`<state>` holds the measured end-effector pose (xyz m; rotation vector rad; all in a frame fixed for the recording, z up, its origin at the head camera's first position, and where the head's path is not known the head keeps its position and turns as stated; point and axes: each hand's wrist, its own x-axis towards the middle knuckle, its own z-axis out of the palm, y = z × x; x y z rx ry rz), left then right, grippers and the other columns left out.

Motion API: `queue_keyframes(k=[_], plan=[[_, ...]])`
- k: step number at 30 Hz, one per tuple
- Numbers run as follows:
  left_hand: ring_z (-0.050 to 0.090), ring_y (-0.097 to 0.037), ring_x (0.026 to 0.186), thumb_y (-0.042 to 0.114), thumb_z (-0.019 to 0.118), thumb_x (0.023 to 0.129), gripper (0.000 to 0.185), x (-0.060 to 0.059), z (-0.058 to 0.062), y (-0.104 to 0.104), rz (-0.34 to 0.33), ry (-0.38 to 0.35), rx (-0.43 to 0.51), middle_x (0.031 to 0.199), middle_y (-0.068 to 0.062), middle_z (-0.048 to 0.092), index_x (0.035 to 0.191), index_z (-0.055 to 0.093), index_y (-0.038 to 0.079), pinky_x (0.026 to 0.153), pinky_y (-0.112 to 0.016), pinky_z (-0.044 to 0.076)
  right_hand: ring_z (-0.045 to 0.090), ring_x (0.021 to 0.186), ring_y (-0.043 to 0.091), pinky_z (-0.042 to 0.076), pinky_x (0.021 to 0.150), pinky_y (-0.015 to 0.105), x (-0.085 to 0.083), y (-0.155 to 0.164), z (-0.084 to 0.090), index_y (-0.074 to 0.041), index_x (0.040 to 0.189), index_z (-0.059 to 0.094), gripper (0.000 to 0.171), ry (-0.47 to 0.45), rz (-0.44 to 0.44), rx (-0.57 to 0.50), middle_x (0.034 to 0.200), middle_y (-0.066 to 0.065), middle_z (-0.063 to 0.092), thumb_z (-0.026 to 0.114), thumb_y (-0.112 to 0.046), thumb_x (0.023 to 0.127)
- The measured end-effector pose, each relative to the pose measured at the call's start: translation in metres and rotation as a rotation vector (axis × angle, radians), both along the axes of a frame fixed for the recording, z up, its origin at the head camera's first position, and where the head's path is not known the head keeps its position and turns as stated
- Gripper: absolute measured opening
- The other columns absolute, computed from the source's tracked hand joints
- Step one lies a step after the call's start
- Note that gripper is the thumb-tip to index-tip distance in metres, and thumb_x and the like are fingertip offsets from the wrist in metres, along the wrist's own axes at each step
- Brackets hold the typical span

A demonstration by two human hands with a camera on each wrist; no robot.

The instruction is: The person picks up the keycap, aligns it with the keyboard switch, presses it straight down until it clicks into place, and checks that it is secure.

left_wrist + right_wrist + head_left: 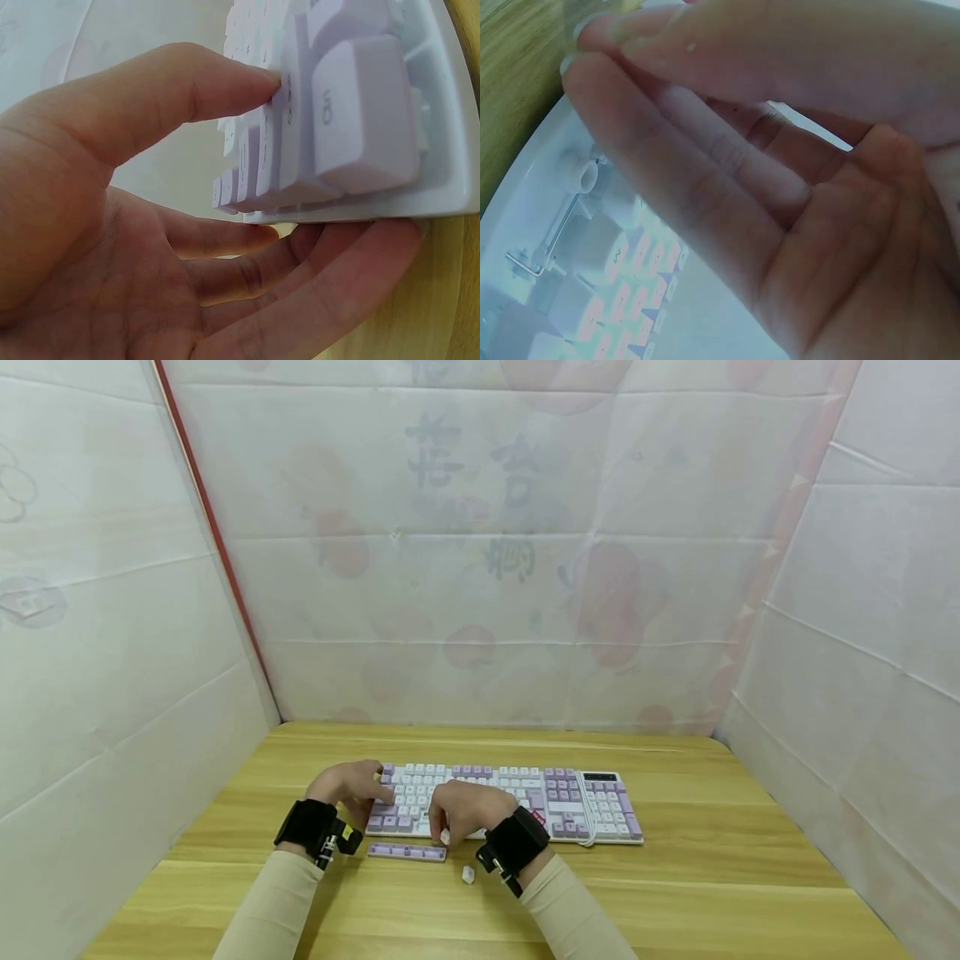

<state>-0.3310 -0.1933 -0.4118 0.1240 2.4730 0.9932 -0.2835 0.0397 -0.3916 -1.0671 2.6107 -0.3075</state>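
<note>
A white-and-purple keyboard lies before me. My left hand grips its left end: the thumb rests on the purple keys and the fingers lie against the lower edge. At the front edge, my right hand pinches a small white plastic piece between thumb and fingertips. Just in front of the keyboard lies a long purple key, apparently a spacebar with its hollow side up. Beside the right hand, a bare metal wire and a round white stem show in the keyboard.
Another small white piece lies on the wooden table, right of the long key. A white cable is bundled across the keyboard's right part. Pale sheets hang behind and at both sides.
</note>
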Motion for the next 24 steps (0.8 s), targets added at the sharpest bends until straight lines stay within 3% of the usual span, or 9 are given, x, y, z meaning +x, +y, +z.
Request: queue_keyframes(k=[12,24], plan=[[0.067,-0.024,0.081,0.021,0.07,0.082,0.073,-0.0005,0.0002,-0.0003,0.005,-0.003,0.006,0.099,-0.015,0.062,0.14,0.034,-0.004,0.066,-0.039,0.059,0.05,0.054,0.004,0.044,0.05,0.018,-0.002,0.0003,-0.0015,-0.019,0.067,0.073,0.016,-0.027,0.026,-0.034,0.063,-0.012,0.062,0.078,-0.006,0.072],[0.067,-0.024,0.082,0.02,0.069,0.083,0.074,-0.0006,-0.001,-0.0005,-0.007,-0.004,0.006,0.1,-0.016,0.062,0.141,0.031,-0.005,0.066,-0.039,0.059,0.06,0.051,0.01,0.055,0.051,0.026,0.0042,0.0006,0.0005,-0.017,0.066,0.072,0.013,-0.131,-0.069,-0.047,0.06,-0.007,0.063,0.08,-0.011,0.073]])
